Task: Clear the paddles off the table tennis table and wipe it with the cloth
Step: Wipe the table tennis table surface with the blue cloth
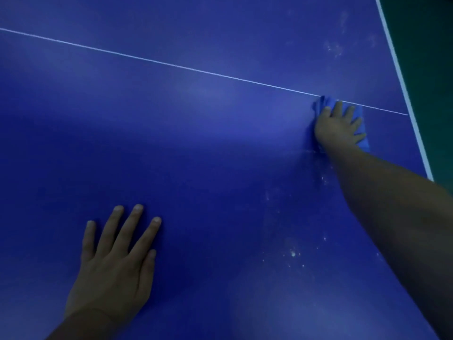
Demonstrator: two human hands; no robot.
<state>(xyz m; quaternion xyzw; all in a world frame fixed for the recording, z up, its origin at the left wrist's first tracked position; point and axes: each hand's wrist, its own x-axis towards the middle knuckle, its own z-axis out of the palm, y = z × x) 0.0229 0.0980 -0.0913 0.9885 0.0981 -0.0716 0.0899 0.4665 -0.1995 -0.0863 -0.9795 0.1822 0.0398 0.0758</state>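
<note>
Two flat hands on table [196,143]: right hand [337,130] atop cloth [360,141]

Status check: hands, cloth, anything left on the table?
Right hand pressing crumpled blue cloth onto blue table tennis table at thin white centre line. Left hand flat, empty. No paddles visible; white specks remain.
</note>
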